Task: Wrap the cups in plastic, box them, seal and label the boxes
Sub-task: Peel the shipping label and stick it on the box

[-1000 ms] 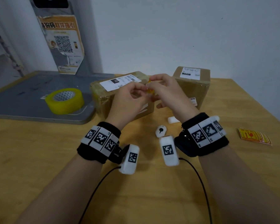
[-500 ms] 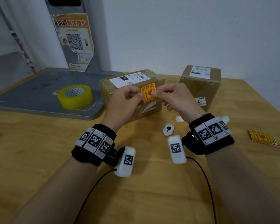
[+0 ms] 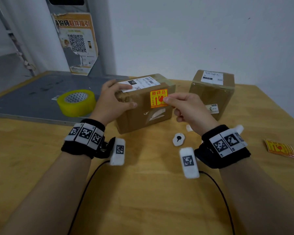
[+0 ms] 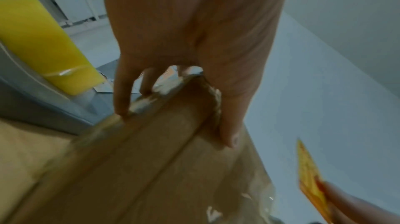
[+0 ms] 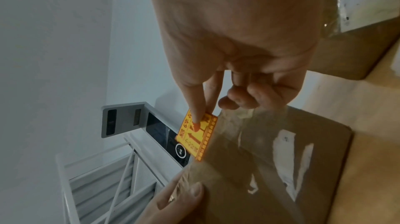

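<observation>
1. My left hand (image 3: 112, 102) is clamped over the top-left corner of the taped cardboard box (image 3: 139, 114), fingers curled onto the top by the white shipping label (image 3: 139, 83), thumb on the front face.
2. My right hand (image 3: 190, 109) has the orange fragile sticker (image 3: 158, 98) pinched by its right edge between thumb and forefinger, held up against the box's front face near the top edge. Can't tell if it's stuck down yet.
3. That box sits toward the table's (image 3: 143, 192) back edge, mid-table.
4. Second labelled box (image 3: 212, 92) is to its right, apart from it.
5. Yellow tape roll (image 3: 76, 102) sits on the grey tray (image 3: 24, 100) at the back-left.
6. Spare sticker stack (image 3: 282, 148) lies near the right edge.
</observation>
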Demonstrator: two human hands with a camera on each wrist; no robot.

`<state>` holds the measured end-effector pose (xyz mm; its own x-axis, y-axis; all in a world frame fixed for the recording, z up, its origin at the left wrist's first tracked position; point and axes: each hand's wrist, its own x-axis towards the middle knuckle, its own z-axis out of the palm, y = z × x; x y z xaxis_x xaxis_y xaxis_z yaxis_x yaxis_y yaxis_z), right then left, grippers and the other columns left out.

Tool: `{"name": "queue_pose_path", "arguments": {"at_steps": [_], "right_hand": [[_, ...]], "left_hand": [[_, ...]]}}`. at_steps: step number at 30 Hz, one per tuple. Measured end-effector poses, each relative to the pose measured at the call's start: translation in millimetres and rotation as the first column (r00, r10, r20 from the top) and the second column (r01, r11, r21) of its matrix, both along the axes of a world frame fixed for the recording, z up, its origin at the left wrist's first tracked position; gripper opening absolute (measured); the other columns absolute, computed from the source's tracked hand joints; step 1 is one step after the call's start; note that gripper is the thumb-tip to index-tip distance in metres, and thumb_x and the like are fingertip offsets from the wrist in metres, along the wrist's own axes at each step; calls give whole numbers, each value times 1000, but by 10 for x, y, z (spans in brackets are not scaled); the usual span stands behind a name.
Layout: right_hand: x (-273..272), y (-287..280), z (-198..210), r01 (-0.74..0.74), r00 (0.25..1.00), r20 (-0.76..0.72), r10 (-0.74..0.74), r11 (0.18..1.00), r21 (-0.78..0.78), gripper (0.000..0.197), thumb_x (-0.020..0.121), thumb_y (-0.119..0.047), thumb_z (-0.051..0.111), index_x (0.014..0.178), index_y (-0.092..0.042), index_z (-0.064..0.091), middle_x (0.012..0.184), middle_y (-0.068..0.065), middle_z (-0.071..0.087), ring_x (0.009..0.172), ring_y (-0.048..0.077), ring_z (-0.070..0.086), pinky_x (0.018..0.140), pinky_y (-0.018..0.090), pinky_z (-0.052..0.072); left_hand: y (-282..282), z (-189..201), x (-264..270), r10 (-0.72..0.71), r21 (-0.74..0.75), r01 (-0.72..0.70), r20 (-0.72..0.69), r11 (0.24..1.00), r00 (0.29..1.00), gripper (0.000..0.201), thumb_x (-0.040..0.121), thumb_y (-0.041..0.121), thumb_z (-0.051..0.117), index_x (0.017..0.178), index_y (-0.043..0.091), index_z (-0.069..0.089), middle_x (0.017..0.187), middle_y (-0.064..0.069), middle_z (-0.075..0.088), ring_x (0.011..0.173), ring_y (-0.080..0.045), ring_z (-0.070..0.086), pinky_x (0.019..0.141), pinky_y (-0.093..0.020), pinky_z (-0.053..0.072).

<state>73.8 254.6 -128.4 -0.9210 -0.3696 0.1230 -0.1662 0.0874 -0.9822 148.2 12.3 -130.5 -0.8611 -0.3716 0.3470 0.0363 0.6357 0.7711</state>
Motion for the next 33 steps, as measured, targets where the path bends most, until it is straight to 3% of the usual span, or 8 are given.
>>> {"name": "queue_pose_path", "arguments": {"at_steps": [5,9,13,16,18,26,30,33], "right_hand": [[19,-78,-95,-67,993,91,69,997,-24,19,86,-28,83,99,-15,81,57,-6,40,49,12,24,50,28,14],[65,-211,-145,-39,993,111,42,999,-32,23,87,-29,82,103,-14,81,56,-5,38,47,12,21,46,24,14],[92,-398,-193,11,995,100,-8,999,-31,24,88,-31,81,105,-14,81,46,-14,40,41,7,26,41,22,18],[77,-476,-247,47,994,98,-45,999,-26,21,88,-34,81,102,-18,81,46,-15,41,40,5,29,41,22,20],[54,-490,-268,70,992,108,-65,997,-41,19,88,-35,81,100,-20,82,48,-13,40,42,5,30,43,24,20],[-19,-486,-292,116,990,90,-111,991,-59,17,87,-31,83,96,-18,81,50,-11,42,43,7,31,40,23,22],[-41,-483,-299,118,989,96,-113,992,-52,16,87,-32,82,96,-18,81,52,-8,41,44,8,30,41,24,21],[-57,-494,-301,112,989,98,-107,993,-48,17,88,-31,82,97,-18,81,51,-8,41,44,9,29,41,24,21]], "left_hand": [[-227,-54,-141,-212,121,221,-80,968,974,49,78,3,85,117,30,72,152,9,42,138,-7,45,110,-25,46],[-219,-123,-273,-160,171,198,-212,965,964,57,79,-16,65,108,32,73,151,5,50,140,-7,46,113,-30,45],[-161,-135,-323,-160,52,176,-230,983,960,47,86,-9,60,115,26,72,151,12,48,144,-3,38,116,-23,37],[-106,-97,-300,-195,-2,201,-250,980,948,42,88,-7,61,120,18,72,140,7,58,122,29,37,103,1,28],[-109,-96,-300,-189,31,203,-257,979,948,40,89,-5,61,119,18,73,132,5,63,108,36,39,91,8,27],[-95,-94,-328,-131,58,145,-195,988,972,33,86,22,81,118,28,73,129,13,61,111,23,44,84,8,32],[-31,-87,-337,-88,40,98,-198,994,976,40,79,27,87,117,24,74,121,11,61,114,0,55,82,-1,42],[-10,-86,-344,-58,41,68,-212,997,975,39,77,28,89,113,25,74,119,10,64,112,-4,58,83,-4,45]]}}
